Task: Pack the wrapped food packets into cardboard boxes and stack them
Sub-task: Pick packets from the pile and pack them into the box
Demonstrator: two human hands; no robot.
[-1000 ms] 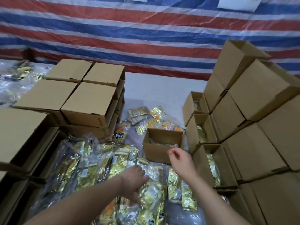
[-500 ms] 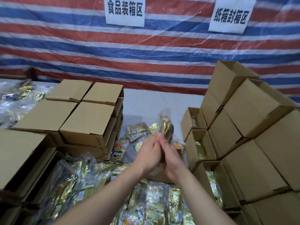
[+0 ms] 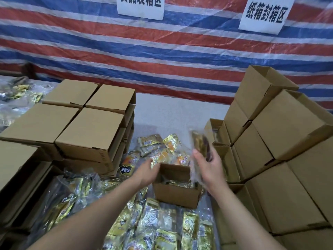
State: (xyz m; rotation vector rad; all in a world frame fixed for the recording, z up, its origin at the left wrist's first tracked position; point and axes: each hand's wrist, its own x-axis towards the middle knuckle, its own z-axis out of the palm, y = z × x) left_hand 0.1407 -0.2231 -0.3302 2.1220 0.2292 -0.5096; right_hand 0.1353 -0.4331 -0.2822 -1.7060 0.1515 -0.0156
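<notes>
- Between the two walls of cartons, seen from the head camera, an open cardboard box (image 3: 177, 186) sits on the table (image 3: 180, 112) with packets already inside; judging by its place in easy reach of both arms, it is the one being filled
- right hand (image 3: 207, 168) is raised just beside the box's right edge, fingers and thumb curled round a wrapped food packet (image 3: 201, 147), which stands nearly upright with its top above the fingers; held on end like that, it looks ready to be slipped in edgeways
- left hand (image 3: 148, 171) is at the box's near-left corner, touching or almost touching the rim; probably steadying the carton; whether its fingers (image 3: 153, 164) grip the cardboard or only rest there, I cannot tell
- loose packets (image 3: 153, 222) lie heaped on the near table as supply; more packets (image 3: 162, 147) are scattered behind the box
- closed boxes (image 3: 86, 127) are stacked on the left, presumably finished; opened boxes (image 3: 270, 141) are tilted and piled on the right, some of the lower ones showing packets inside
- striped tarp (image 3: 162, 60) hangs behind, with two paper signs (image 3: 264, 15)
</notes>
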